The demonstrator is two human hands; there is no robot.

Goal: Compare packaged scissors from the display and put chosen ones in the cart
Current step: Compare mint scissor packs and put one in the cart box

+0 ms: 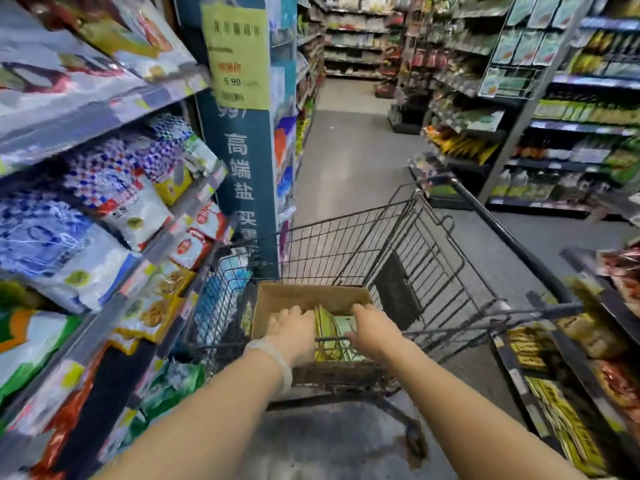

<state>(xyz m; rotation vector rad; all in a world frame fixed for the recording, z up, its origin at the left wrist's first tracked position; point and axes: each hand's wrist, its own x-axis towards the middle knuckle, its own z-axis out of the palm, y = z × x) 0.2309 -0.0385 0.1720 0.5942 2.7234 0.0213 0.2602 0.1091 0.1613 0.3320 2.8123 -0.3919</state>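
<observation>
Cart (398,237) beside blue pillar (247,188) reading "高端盐".

Stocked shelves (104,188) left, blue pillar sign (242,174), shelving (571,140) right, grey floor (346,168)

Supermarket aisle, blurred at the edges. Black wire cart (346,247) in the middle, an open cardboard box (304,296) inside its near end with green-and-yellow packages (329,332) standing in it. Both hands on the cart's near rail: left hand (292,332) draped over the bar above the box, pale bracelet (277,362) at the wrist; right hand (375,332) curled round the bar. Shelves of bagged goods (93,188) to the left, a teal pillar (247,161) with a yellow price sign (237,55) just beyond.
</observation>
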